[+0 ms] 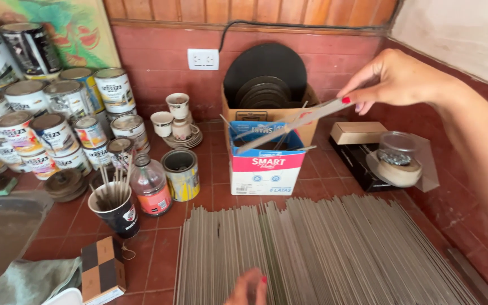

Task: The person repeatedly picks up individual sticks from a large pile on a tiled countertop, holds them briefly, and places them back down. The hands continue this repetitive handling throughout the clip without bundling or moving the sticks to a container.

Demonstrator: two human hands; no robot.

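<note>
— What's her right hand (393, 79) got?
— A thin grey strip (295, 125), pinched in its fingertips, slanting over the small box (266, 164) of strips.
— The left hand (248, 289)?
— Fingers resting flat on the strip row (323, 254).

- Row of flat strips (323, 254) lies front centre on the bench (221, 186).
- Open carton (266, 158) behind the strips; box of discs (266, 93) behind that, against the wall.
- Paint cans (52, 118) stacked far left.
- Cup of sticks (117, 209), bottle (151, 186), tin (181, 174) left of the carton.
- Tape roll (397, 169) right of the carton.
</note>
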